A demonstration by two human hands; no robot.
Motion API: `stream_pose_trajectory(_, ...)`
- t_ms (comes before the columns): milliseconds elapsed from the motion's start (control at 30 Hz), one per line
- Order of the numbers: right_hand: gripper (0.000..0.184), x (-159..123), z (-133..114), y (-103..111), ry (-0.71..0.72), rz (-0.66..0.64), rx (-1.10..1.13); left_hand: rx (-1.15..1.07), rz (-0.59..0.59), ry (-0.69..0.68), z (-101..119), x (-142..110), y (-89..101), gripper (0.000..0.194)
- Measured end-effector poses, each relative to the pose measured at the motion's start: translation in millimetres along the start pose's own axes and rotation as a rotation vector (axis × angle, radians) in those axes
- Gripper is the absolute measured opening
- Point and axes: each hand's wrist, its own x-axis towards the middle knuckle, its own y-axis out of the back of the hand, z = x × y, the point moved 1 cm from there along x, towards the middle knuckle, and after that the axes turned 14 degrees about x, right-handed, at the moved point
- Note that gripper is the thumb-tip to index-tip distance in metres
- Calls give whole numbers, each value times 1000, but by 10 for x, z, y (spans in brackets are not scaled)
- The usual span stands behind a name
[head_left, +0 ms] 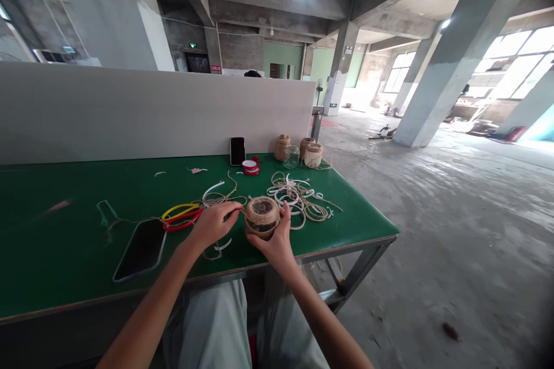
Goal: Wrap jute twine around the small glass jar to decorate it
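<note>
A glass jar (262, 214) partly wrapped in brown twine stands near the table's front edge; a dark band of bare glass shows between the wrapped parts. My right hand (277, 237) is closed round its right and front side, thumb in front. At the jar's left, my left hand (217, 220) pinches a length of twine (241, 209) that runs to the jar. Scissors with red and yellow handles (182, 216) lie just left of my left wrist. To the jar's right is a tangle of twine and white strips (303, 196).
On the green table (346, 207) lie a large phone (141, 249), red-rimmed tape rolls (250, 167) and a green tool (107, 212). Another phone (237, 151) leans on the white partition (173, 115). Twine-wrapped jars (313, 155) and a bare glass jar (291, 157) stand at the back right.
</note>
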Motion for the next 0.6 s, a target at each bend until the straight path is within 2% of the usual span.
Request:
stream_pose_trajectory(100,114,28,8,8,-17,-7,100,-11,-13,-7,-9,18,-8,29)
stream_pose_trajectory(233,112,64,58,85,-29,-86,245,-22,-28,-7,-2,22,-17,30)
stream_pose_trajectory(467,112,213,92,276,-135,-330,542,-104,-117,63,30,2,2,29)
stream_pose_trajectory(600,116,327,120,328,-175,-445,661,-200,-123,74,17,-10,18,20)
